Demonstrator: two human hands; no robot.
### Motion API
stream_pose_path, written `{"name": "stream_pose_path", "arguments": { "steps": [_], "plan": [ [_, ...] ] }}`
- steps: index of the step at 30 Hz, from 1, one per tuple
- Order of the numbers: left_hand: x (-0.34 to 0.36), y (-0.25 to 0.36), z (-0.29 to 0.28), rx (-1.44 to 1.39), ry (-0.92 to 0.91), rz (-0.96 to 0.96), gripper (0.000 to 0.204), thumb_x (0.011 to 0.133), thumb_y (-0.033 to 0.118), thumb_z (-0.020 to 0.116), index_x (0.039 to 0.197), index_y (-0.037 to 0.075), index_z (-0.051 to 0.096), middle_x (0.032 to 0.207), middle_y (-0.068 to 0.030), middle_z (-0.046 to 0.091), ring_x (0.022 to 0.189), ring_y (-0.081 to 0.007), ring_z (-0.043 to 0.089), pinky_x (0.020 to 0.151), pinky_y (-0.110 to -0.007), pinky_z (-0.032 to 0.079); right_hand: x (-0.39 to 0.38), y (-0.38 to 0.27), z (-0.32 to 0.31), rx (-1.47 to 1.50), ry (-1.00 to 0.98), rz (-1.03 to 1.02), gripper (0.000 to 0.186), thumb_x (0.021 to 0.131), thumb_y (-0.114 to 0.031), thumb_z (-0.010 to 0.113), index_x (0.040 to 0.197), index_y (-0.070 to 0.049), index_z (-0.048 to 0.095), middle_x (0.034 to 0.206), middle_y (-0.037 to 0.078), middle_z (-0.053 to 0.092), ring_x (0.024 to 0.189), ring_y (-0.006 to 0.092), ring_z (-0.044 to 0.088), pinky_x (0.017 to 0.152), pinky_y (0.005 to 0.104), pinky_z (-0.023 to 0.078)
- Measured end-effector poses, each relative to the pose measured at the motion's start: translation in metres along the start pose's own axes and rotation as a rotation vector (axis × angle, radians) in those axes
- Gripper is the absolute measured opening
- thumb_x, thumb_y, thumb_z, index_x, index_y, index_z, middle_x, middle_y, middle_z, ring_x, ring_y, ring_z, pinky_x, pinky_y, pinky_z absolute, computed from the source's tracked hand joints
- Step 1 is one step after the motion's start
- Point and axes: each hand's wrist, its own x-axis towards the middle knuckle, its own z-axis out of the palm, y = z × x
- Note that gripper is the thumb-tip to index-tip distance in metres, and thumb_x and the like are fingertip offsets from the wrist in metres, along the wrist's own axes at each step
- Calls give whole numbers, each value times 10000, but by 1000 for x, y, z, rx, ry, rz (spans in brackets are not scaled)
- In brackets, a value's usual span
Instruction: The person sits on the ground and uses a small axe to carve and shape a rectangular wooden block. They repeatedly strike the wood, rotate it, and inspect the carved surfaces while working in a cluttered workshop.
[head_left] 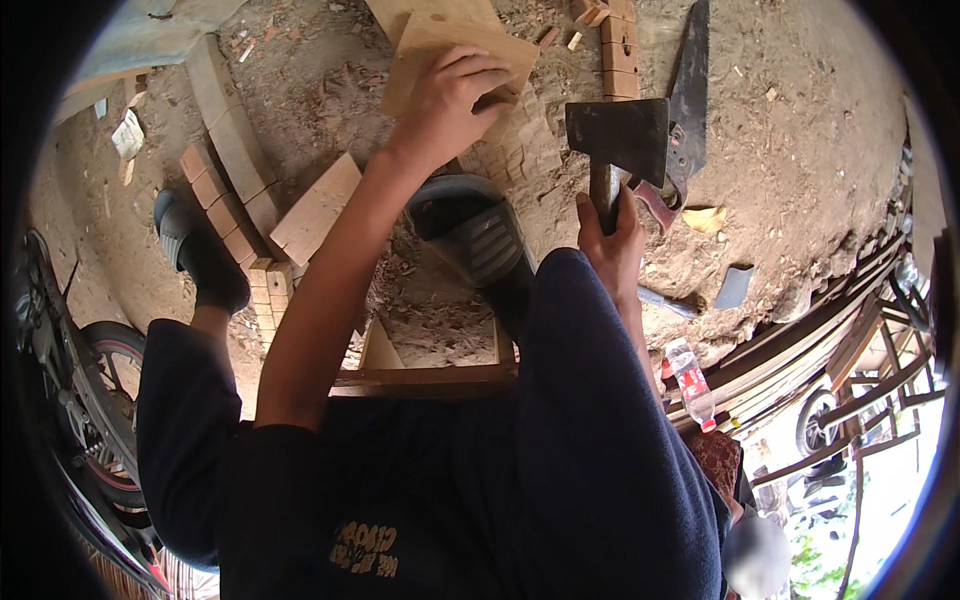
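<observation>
My left hand is on a flat wooden board, its fingers bent over the face and gripping it. The board stands tilted above a rough-cut wood block, next to my sandalled foot. In my right hand is a hatchet, my fingers wrapped around its short handle. The dark, broad hatchet head is raised beyond my knee. Just past it lies a handsaw with a reddish handle, partly behind the hatchet head.
A chisel-like tool, a grey flat piece and a plastic bottle lie at right. Wooden blocks and a thick timber piece lie left. A motorbike stands far left; another person is partly visible lower right.
</observation>
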Motion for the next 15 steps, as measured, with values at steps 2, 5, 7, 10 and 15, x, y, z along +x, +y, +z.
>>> {"name": "stream_pose_path", "arguments": {
  "steps": [2,5,7,10,15],
  "plan": [
    [0,-8,-1,-17,-82,33,425,761,287,791,1138,108,709,1244,-56,644,1233,-234,528,1080,-403,395,-1,3,1,0,-1,5,319,907,-181,680,1111,42,579,666,181,617,552,212,588,538,356,459],
    [4,4,-12,394,-101,126,656,789,438,737,1357,156,570,1433,-72,508,1351,-251,423,1127,-458,315,-1,3,5,-24,-6,-12,358,897,-171,686,1160,36,559,697,195,633,582,256,635,559,362,476],
    [6,-5,-14,453,-186,144,800,809,541,673,1453,139,421,1523,-107,375,1419,-292,328,1179,-485,212,-1,-3,10,-33,-1,-49,396,891,-166,692,1198,32,539,719,207,643,610,292,666,576,367,490],
    [15,1,-23,634,-268,219,746,835,473,607,1448,99,407,1474,-111,405,1392,-304,331,1153,-529,206,2,-10,11,-36,-35,-73,449,890,-153,687,1255,27,498,787,252,655,696,396,688,594,411,515],
    [21,5,-25,663,-242,233,903,725,582,642,1443,85,408,1481,-107,406,1415,-295,286,1166,-514,147,10,-13,20,-79,6,-248,478,900,-132,670,1304,16,462,851,289,659,774,452,676,607,459,527]
  ]
}}
